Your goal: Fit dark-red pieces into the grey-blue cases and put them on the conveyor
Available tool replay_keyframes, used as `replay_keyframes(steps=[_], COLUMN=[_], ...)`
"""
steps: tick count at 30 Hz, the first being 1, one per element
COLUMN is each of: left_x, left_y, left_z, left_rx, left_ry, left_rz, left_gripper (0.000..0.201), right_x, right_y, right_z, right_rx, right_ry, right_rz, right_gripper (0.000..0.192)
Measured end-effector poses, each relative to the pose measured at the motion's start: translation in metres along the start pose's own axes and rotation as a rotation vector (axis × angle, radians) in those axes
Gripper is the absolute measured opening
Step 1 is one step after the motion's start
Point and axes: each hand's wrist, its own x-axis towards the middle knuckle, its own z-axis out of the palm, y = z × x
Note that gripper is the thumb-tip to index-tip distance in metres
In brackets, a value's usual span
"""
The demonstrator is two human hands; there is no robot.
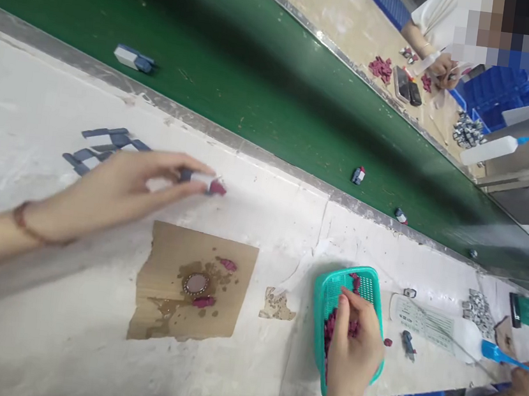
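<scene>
My left hand (116, 186) pinches a small plastic part (203, 182), dark blue and white with a dark red end, above the white table. Several loose blue-and-white parts (87, 156) lie behind that hand. My right hand (357, 338) is over a green plastic basket (321, 295) that holds small dark red pieces (328, 325). Its thumb and fingertips are pressed together; anything between them is hidden. Between my hands lies a piece of cardboard (236, 310) with wet stains, a small round cap (196, 284) and two dark red pieces (204, 302).
A green conveyor belt (239, 92) runs past the table, carrying several assembled parts (134, 59). At right lie a white bottle with a blue nozzle (450, 333) and a grey-blue part (408, 345). A co-worker's hand (526, 384) is at right; another person's hands (444, 71) work across the belt.
</scene>
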Motion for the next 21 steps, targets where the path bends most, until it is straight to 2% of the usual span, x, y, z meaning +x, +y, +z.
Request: replay_keyframes(steps=[2, 5, 10, 14, 16, 19, 21], left_x=[0.031, 0.073, 0.119, 0.125, 0.119, 0.109, 0.106], left_y=[0.000, -0.004, -0.025, -0.048, -0.054, -0.052, -0.046], left_z=[-0.006, -0.007, -0.010, -0.027, -0.038, -0.051, -0.054], left_rx=[0.125, 0.248, 0.355, 0.473, 0.513, 0.493, 0.464], left_ry=[0.063, 0.084, 0.065, 0.145, 0.162, 0.107, 0.086], left_rz=[0.012, 0.055, 0.181, 0.248, 0.192, 0.096, 0.078], left_gripper=[0.044, 0.044, 0.040, 0.044, 0.046, 0.044, 0.042], right_x=[0.000, -0.004, -0.006, -0.004, -0.003, -0.002, -0.002], right_y=[0.028, 0.054, 0.069, 0.077, 0.077, 0.066, 0.051], right_z=[-0.009, -0.012, -0.004, -0.003, -0.006, -0.013, -0.016], right_rx=[-0.174, -0.287, -0.293, -0.294, -0.236, -0.072, 0.041], right_ry=[-0.118, -0.240, -0.264, -0.242, -0.233, -0.193, -0.121], right_rz=[0.062, 0.097, 0.130, 0.169, 0.209, 0.293, 0.355], right_gripper=[0.030, 0.036, 0.039, 0.044, 0.044, 0.040, 0.036])
